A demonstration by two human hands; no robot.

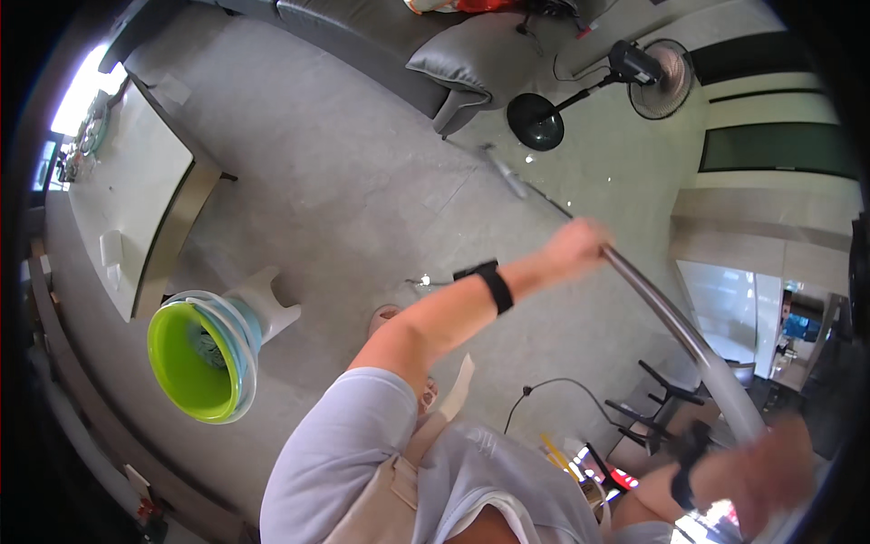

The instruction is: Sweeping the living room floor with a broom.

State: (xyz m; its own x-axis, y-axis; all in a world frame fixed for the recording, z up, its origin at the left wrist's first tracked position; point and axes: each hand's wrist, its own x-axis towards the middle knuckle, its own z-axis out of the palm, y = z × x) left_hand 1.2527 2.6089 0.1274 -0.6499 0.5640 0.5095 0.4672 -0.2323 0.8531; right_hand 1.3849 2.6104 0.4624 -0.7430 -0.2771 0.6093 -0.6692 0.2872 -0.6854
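A long mop (pixel 654 304) slants across the view, with a steel handle and a pale grip at its near end. My left hand (pixel 580 247) is wrapped round the handle partway along, the arm stretched forward. At lower right my right hand (pixel 770 471), smeared by motion, closes round the pale grip. The far end reaches the grey floor (pixel 344 154) beside the sofa corner; its head is blurred and small, so its shape is unclear. A black band with a small device sits on my left wrist, and another band on the right.
A grey sofa (pixel 362 45) and a black standing fan (pixel 536 122) stand ahead. To the left are a white table (pixel 136 181) and a lime-green bucket (pixel 163 363) by a white stool (pixel 272 304). Chairs (pixel 657 408) and a cable (pixel 566 381) lie right.
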